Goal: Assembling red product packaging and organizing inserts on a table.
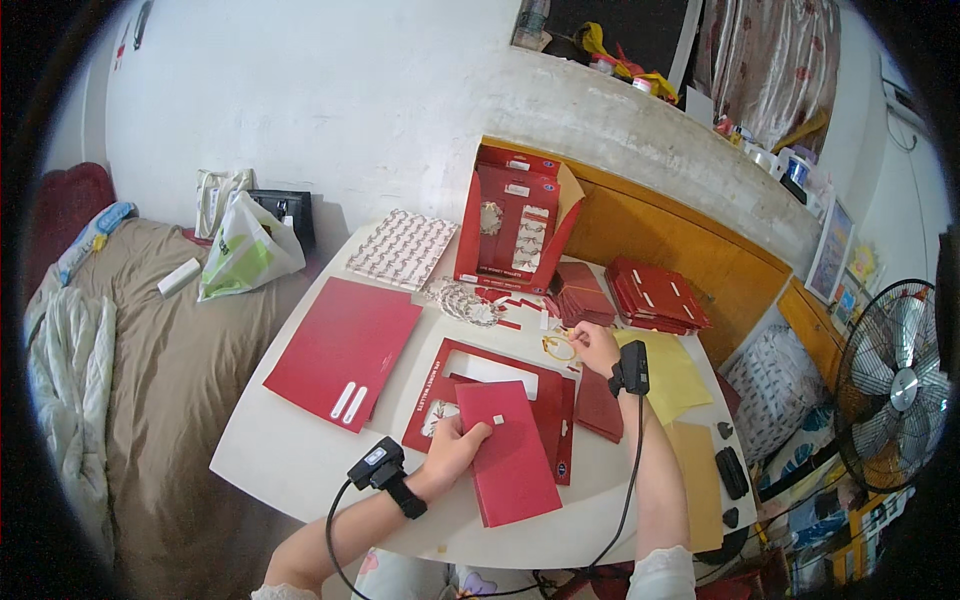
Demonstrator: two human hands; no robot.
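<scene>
My left hand (455, 455) grips a red paper envelope (510, 470) by its left edge, thumb on top. A small pale square (499, 420) sits on the envelope near the thumb. Beneath it lies a red card package (425, 400) with a white window, partly covered. Farther right, my right hand (596, 348) is closed in a pinch at a thin gold loop (558, 348), just above the table. Small red and white strips (510, 310) lie beyond the loop. A ring-shaped heap of white patterned pieces (465, 303) is to their left.
A large red folder (345, 350) and a patterned white stack (403, 248) lie on the table's left. An open red display box (510, 220) stands behind. Red packs (655, 293) are piled at the back right, near yellow sheets (665, 375). A fan (903, 390) stands at the right.
</scene>
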